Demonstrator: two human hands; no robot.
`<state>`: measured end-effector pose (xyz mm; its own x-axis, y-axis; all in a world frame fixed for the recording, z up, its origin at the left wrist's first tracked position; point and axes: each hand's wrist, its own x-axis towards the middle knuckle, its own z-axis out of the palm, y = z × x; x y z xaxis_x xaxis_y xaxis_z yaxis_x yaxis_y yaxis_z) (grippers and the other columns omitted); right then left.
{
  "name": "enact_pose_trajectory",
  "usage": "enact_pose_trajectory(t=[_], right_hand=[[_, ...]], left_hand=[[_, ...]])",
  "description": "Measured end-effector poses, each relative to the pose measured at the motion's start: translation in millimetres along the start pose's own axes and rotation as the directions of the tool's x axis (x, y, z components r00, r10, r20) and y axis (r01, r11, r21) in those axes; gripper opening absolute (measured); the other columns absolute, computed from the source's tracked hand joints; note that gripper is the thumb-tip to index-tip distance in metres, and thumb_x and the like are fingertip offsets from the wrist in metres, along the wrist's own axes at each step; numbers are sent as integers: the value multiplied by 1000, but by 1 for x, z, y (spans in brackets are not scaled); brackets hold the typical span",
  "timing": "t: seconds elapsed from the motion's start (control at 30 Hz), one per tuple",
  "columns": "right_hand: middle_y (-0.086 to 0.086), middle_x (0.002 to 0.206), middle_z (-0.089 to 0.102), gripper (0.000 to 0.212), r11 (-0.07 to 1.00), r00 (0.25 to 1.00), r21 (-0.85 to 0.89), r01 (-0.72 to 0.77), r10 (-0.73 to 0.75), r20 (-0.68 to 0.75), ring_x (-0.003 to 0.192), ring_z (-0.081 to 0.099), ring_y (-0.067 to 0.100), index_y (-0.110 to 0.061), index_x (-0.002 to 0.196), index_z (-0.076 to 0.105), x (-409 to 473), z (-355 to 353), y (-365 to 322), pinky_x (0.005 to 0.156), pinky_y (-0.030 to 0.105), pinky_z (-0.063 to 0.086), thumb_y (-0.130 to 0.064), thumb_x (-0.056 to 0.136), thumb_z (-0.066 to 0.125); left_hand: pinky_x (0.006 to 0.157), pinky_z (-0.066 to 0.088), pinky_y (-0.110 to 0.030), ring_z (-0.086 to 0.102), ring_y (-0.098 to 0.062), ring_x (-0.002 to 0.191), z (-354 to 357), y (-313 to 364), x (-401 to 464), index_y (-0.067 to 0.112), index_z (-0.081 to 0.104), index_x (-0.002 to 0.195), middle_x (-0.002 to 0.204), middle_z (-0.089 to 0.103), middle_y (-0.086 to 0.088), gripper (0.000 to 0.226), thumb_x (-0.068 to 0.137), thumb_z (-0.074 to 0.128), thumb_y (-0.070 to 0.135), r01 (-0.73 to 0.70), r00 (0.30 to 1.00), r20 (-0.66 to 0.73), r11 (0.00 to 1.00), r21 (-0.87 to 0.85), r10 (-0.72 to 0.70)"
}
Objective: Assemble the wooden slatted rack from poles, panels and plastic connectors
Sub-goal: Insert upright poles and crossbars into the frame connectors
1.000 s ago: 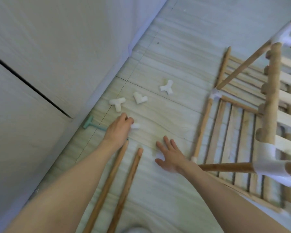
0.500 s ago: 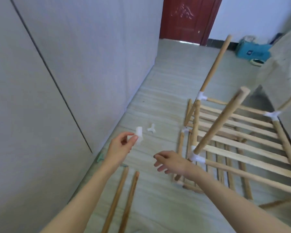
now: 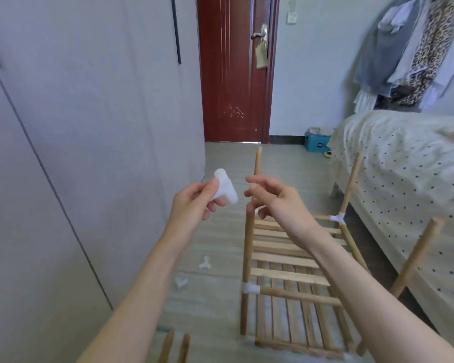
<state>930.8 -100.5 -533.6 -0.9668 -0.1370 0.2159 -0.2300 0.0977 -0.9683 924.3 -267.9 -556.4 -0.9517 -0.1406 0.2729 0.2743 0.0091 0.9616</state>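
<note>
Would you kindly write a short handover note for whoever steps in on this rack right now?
Left hand: pinches a white plastic connector, raised in front of the chest.
Right hand: fingers loosely curled beside it, holding nothing.
Rack: partly built on the floor by the bed; slatted panels joined to poles, the upright pole bare at its top.
Spares: two connectors and two poles on the floor.
Left: fit the held connector, then the remaining parts.
</note>
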Motion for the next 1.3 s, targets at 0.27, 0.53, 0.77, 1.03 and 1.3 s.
enact_pose_trajectory(t=[0.27, 0.53, 0.77, 1.03, 1.3], right_hand=[[-8, 68, 60, 10, 981, 998, -193, 31, -40, -44, 56, 53, -2, -21, 85, 67, 8, -25, 25, 54, 6, 39, -13, 88, 63], [-5, 64, 56, 4, 999, 994, -48, 5, -10, -111, 49, 49, -7, -7, 83, 67, 21, -21, 40, 51, 5, 37, -6, 85, 64], [-11, 61, 57, 15, 997, 986, -68, 37, -48, -160, 52, 49, -6, -18, 71, 65, 30, -14, 43, 58, 10, 40, -11, 84, 67], [-1, 101, 63, 31, 999, 980, 36, 33, -25, -200, 73, 60, 8, -23, 108, 47, 33, -17, 44, 60, 19, 47, -16, 85, 67], [4, 81, 60, 18, 995, 988, 39, 87, -81, -129, 62, 57, 2, -20, 97, 57, 31, -18, 42, 54, 14, 45, -4, 88, 60]], left_hand=[[64, 40, -15, 50, 1, 61, 45, -11, 23, 0, 67, 86, 67, 52, 5, 52, 90, 51, 49, 53, 998, -40, 977, 208, -46], [59, 41, -4, 58, 9, 67, 62, -23, 32, 23, 65, 94, 82, 65, 11, 18, 90, 57, 38, -1, 998, -70, 997, 82, 6], [58, 36, -21, 45, -9, 66, 60, -30, 41, 12, 67, 106, 77, 59, 7, 28, 91, 59, 34, 114, 987, -102, 990, -83, -122], [59, 36, -22, 46, -13, 71, 61, -30, 42, 18, 70, 86, 77, 62, 1, 22, 94, 54, 31, 163, 984, -43, 975, -151, -171], [65, 35, -26, 51, -16, 79, 64, -24, 39, 27, 70, 90, 90, 67, 1, 21, 96, 51, 33, 168, 986, -4, 980, -108, -170]])
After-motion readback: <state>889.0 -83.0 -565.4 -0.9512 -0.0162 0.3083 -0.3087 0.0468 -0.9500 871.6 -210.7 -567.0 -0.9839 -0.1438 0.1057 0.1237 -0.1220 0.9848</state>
